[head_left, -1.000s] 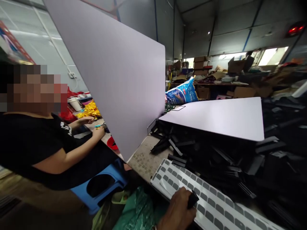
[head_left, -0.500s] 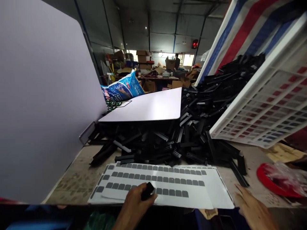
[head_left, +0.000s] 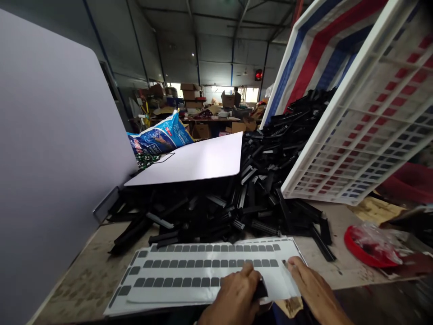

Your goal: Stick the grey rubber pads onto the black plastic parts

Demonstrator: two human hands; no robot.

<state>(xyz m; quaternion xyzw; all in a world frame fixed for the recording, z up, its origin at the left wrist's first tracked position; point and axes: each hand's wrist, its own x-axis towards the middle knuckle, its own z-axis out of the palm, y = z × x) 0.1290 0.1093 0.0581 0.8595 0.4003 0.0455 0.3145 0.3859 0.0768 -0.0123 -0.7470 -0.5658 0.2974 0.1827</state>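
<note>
Sticker sheet (head_left: 203,271) lies flat at the table's near edge, long axis nine to three. Left hand (head_left: 233,300) — clenched on a small black part (head_left: 261,289) — rests at its five o'clock corner; right hand (head_left: 313,291), fingers loose, touches the three o'clock edge.

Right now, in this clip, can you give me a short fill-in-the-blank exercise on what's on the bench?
1. The left hand holds a small ____ piece over the sticker sheet.
2. The pads on the sheet are ____ in colour.
3. The right hand touches the sheet's ____ edge.
4. Behind the sheet lies a pile of black plastic parts, and a white ____ leans over it on the right.

Missing words: black; grey; right; crate
</note>
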